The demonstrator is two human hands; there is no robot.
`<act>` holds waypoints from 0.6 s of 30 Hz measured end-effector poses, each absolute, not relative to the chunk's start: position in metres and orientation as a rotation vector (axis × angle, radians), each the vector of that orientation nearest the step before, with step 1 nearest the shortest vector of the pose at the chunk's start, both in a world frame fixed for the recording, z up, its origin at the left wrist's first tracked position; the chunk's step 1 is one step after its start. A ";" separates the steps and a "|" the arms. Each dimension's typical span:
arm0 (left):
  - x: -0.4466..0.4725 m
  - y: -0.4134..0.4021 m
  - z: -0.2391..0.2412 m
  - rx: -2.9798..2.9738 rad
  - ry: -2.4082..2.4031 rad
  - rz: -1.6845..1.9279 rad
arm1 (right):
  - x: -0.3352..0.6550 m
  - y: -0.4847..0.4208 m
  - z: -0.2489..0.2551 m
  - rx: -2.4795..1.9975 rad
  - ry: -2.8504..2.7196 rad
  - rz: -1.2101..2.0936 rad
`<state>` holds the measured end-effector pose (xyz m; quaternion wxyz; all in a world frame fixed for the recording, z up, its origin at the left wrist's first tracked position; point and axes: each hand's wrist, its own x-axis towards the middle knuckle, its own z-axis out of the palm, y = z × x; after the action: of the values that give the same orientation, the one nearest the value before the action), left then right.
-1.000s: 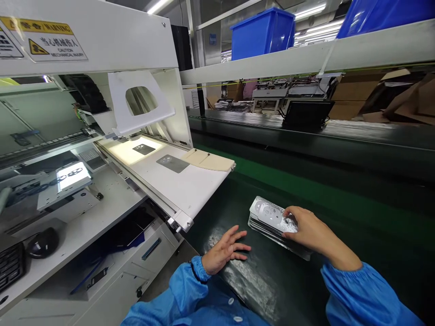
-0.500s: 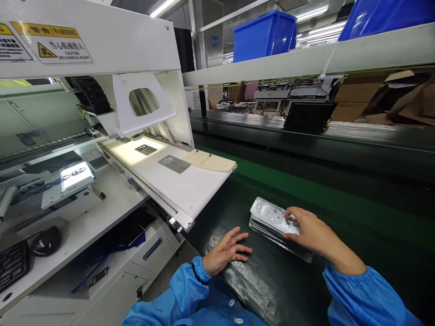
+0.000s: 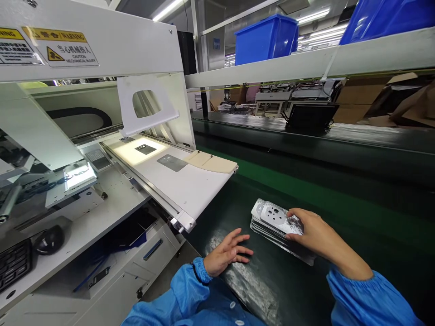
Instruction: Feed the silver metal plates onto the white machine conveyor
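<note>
My right hand grips the top phone back panel, a thin silvery sheet with several round holes, by its near end. That panel lies askew over a stack of similar panels on the dark green belt. Left of the stack, my left hand hovers with its fingers spread, holding nothing. On the white conveyor of the machine lies a grey panel. Farther in, a second panel sits in a lit patch, and part of a third shows behind it.
The white machine with warning labels stands at the left. A mouse and keyboard rest on its desk. Beyond the belt, a blue bin sits on a rail. A cream guide plate borders the conveyor.
The top panel in my right hand has slid slightly askew on the stack. Inside the machine, a white unit has moved into view at the left, and a third panel has appeared on the conveyor.
</note>
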<state>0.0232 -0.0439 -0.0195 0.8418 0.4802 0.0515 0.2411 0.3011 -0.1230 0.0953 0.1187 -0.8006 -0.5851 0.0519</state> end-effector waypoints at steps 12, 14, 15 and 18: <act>0.028 -0.046 -0.018 0.943 0.136 0.565 | 0.231 -0.135 0.090 -1.827 -2.128 -0.041; 0.029 -0.046 -0.020 0.871 0.257 0.609 | 0.209 -0.137 0.084 -1.747 -2.244 -0.106; 0.030 -0.045 -0.020 0.825 0.325 0.641 | 0.201 -0.138 0.082 -1.702 -2.278 -0.171; 0.030 -0.044 -0.018 0.717 0.432 0.692 | 0.193 -0.137 0.079 -1.532 -2.333 -0.423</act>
<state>0.0299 -0.0440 -0.0179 0.8561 0.3413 0.2054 0.3293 0.1932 -0.1366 0.0791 0.1586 -0.5359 -0.8159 -0.1481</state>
